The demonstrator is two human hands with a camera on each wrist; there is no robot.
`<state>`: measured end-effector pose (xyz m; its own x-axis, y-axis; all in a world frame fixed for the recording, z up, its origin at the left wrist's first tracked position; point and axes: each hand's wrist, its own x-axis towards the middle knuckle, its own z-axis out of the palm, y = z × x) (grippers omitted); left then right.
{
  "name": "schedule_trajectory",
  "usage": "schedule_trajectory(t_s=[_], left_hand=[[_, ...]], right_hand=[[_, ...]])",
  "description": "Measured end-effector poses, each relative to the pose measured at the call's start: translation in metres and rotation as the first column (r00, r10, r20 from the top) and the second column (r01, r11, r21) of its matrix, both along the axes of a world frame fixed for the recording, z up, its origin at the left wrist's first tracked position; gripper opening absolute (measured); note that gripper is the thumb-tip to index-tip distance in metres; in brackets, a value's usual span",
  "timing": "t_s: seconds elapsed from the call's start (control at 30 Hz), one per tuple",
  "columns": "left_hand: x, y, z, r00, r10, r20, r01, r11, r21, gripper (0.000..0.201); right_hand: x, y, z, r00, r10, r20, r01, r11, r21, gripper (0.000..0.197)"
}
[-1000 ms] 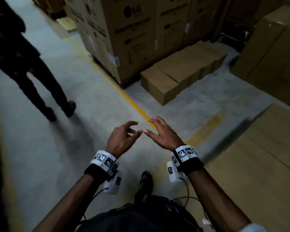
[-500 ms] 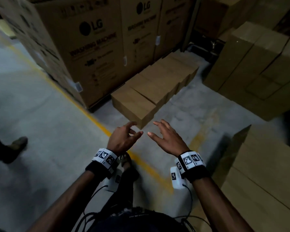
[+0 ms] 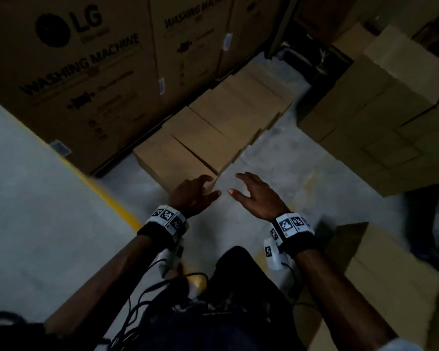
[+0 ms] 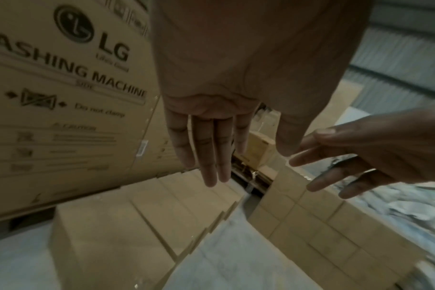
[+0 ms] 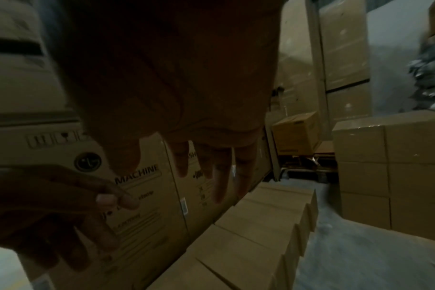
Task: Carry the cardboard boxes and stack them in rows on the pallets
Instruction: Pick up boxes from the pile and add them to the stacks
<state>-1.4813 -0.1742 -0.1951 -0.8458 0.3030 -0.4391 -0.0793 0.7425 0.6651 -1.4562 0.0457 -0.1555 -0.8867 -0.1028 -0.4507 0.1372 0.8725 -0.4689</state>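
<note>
Two empty hands hover above the floor — left hand and right hand, fingers spread and relaxed, gripping nothing. The row of cardboard boxes lies just ahead, against the washing-machine cartons. They look stiff and probably not heavy — best gripped at opposite sides, low. Only the left wrist view shows the row's stepped ends.
</note>
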Motion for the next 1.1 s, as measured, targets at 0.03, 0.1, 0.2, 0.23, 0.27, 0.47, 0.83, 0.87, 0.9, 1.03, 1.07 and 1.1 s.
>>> schedule_trajectory(t_s=[0.03, 0.1, 0.2, 0.23, 0.27, 0.47, 0.83, 0.87, 0.9, 1.03, 1.07, 1.1], left_hand=[[-0.015, 0.004, -0.010, 0.999, 0.033, 0.029, -0.033, 0.999, -0.002, 0.062], [-0.033, 0.010, -0.026, 0.995, 0.063, 0.083, -0.062, 0.998, -0.014, 0.063], [-0.055, 0.025, -0.058, 0.974, 0.152, 0.169, -0.146, 0.988, -0.044, 0.060], [-0.058, 0.029, -0.067, 0.965, 0.180, 0.193, -0.173, 0.984, -0.052, 0.058], [-0.061, 0.036, -0.080, 0.951, 0.216, 0.221, -0.207, 0.976, -0.064, 0.058], [-0.095, 0.088, -0.195, 0.762, 0.481, 0.434, -0.479, 0.869, -0.121, 0.074], [-0.141, 0.143, -0.475, 0.494, 0.720, 0.487, -0.774, 0.619, -0.130, 0.096], [-0.142, 0.140, -0.498, 0.486, 0.757, 0.437, -0.794, 0.591, -0.140, 0.099], [-0.144, 0.135, -0.513, 0.482, 0.791, 0.378, -0.806, 0.569, -0.163, 0.101], [-0.146, 0.104, -0.566, 0.445, 0.878, 0.176, -0.817, 0.478, -0.323, 0.103], [-0.146, 0.095, -0.577, 0.425, 0.886, 0.187, -0.818, 0.464, -0.339, 0.104], [-0.146, 0.085, -0.586, 0.400, 0.889, 0.223, -0.820, 0.456, -0.346, 0.105]], right_hand=[[-0.024, 0.005, -0.013, 0.999, 0.026, 0.033, -0.026, 1.000, 0.005, 0.070], [-0.062, 0.011, -0.037, 0.993, 0.071, 0.098, -0.072, 0.997, 0.005, 0.072], [-0.127, 0.019, -0.082, 0.964, 0.142, 0.226, -0.142, 0.990, -0.014, 0.071], [-0.144, 0.020, -0.095, 0.953, 0.168, 0.252, -0.167, 0.986, -0.028, 0.069], [-0.162, 0.021, -0.111, 0.938, 0.203, 0.280, -0.197, 0.979, -0.049, 0.067], [-0.250, 0.015, -0.234, 0.822, 0.410, 0.395, -0.421, 0.905, -0.062, 0.065], [-0.308, 0.007, -0.532, 0.894, 0.361, 0.265, -0.411, 0.896, 0.168, 0.078], [-0.308, 0.009, -0.556, 0.890, 0.364, 0.274, -0.417, 0.893, 0.170, 0.079], [-0.309, 0.011, -0.572, 0.887, 0.363, 0.286, -0.420, 0.891, 0.171, 0.079], [-0.315, 0.019, -0.625, 0.879, 0.381, 0.286, -0.434, 0.889, 0.148, 0.083], [-0.318, 0.021, -0.633, 0.876, 0.393, 0.279, -0.441, 0.888, 0.133, 0.085], [-0.320, 0.021, -0.640, 0.873, 0.396, 0.283, -0.442, 0.889, 0.118, 0.086]])
